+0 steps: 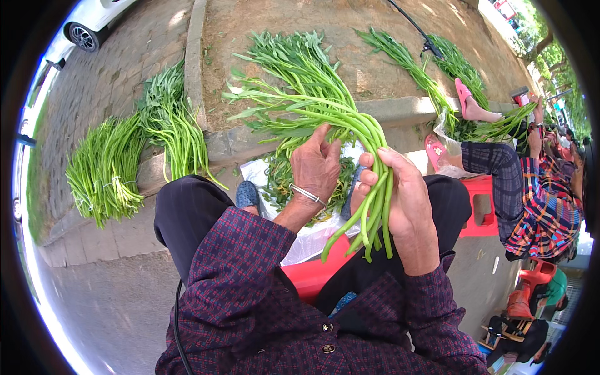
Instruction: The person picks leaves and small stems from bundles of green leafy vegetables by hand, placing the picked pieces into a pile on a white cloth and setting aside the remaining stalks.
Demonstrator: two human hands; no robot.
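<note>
My right hand is closed around a bunch of water spinach, its cut stem ends hanging below the palm and its leaves spreading to the upper left. My left hand, with a silver bracelet at the wrist, is just under these stems. Its index finger and thumb are apart, and the index fingertip meets the underside of the bunch. Between my feet, a white plastic sheet carries loose trimmed leaves. A larger pile of water spinach lies on the ground beyond the held bunch.
Tied water spinach and a looser bundle lie by the kerb at left. More bundles lie at upper right. A person in a plaid shirt sits close on my right, holding stems, beside a red stool.
</note>
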